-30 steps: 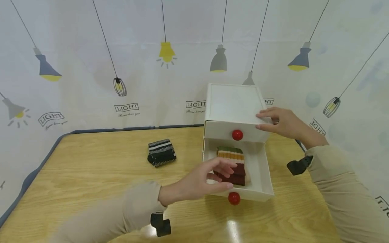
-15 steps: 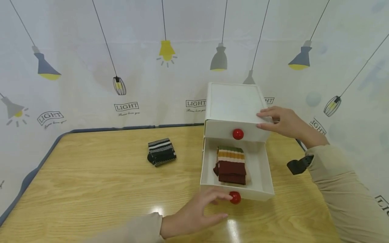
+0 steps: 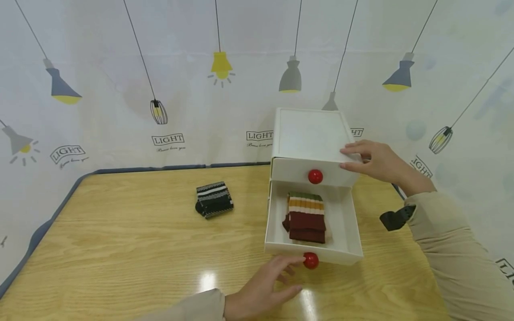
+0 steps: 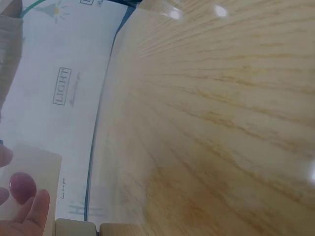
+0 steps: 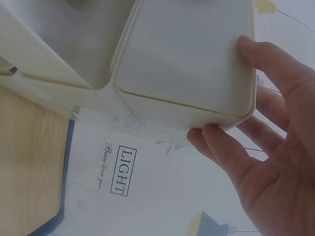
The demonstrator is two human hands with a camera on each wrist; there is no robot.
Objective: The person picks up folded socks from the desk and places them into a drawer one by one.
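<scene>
A small white drawer box [image 3: 311, 133] stands at right of centre in the head view. Its lower drawer [image 3: 341, 218] is pulled out, with folded maroon, orange and green striped socks [image 3: 307, 218] inside. My left hand [image 3: 259, 287] is in front of that drawer, index fingertip at the lower red knob [image 3: 311, 261] and thumb held apart from it. My right hand [image 3: 379, 161] holds the box's right front corner; in the right wrist view its thumb [image 5: 253, 49] presses the front face while the other fingers bend around the side. The upper drawer, with its own red knob [image 3: 315, 176], is closed.
Folded black socks [image 3: 214, 199] with white stripes lie on the wooden table [image 3: 132, 240], left of the box. Behind the table hangs a pale cloth [image 3: 120, 67] printed with lamps. A pale item shows partly beneath the striped socks.
My left hand has come down from over the open drawer to its red knob, uncovering the striped socks. The right hand stays on the box corner. The drawer looks just as far out.
</scene>
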